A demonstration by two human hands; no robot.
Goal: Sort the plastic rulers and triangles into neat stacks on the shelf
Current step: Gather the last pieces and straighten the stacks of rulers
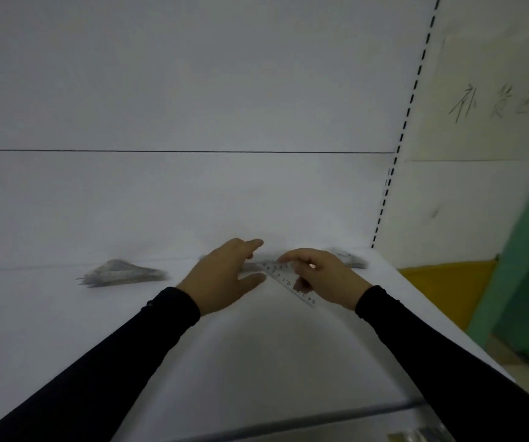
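With the right hand (pixel 318 275) pinching a clear triangle (pixel 288 280) just above the shelf (pixel 256 352) and the left hand (pixel 228 275) spread wide beside it, square its edges before laying it on the stack (pixel 123 273) well left.

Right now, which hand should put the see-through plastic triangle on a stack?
Probably the right hand: it already pinches the clear plastic triangle. The left hand is open, holding nothing.

Right hand (pixel 322 275) hides pt of triangle (pixel 288 280); far pile (pixel 349 260) blurred.
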